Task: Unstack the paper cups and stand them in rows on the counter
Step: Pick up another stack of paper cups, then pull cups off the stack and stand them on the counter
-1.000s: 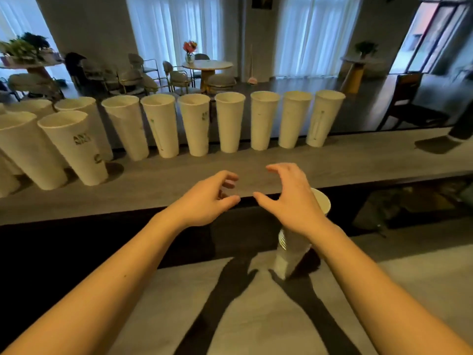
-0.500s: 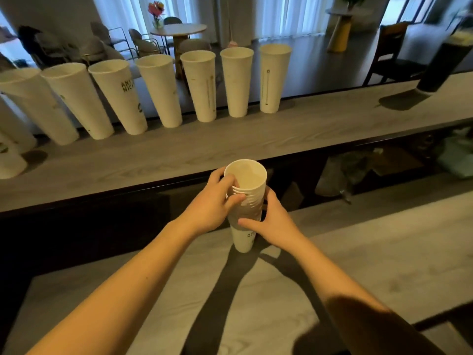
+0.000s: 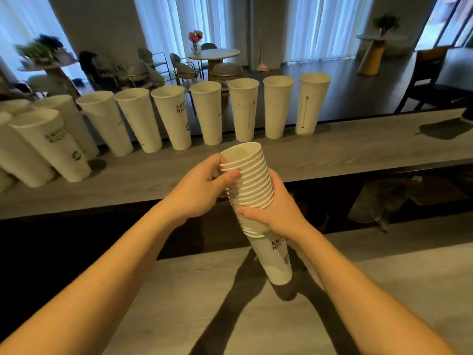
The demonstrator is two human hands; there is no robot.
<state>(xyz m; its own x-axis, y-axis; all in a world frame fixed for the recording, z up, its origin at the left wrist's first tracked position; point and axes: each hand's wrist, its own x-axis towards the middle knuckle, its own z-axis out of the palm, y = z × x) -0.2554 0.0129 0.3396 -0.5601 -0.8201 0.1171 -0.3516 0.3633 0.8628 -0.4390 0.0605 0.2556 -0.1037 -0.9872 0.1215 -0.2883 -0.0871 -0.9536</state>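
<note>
Stack: nested paper cups tilted above the lower surface, held in both hands
Left hand: fingers and thumb curled round the upper rims
Right hand: wrapped round the stack's middle
Writing: "AN… NIC…", partly hidden; green logo blurred
Row: single cups standing on the counter, leftmost cut off

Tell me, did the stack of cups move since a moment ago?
Yes. The stack of cups stood on the low table; now both hands hold it lifted and tilted above that table.
</note>
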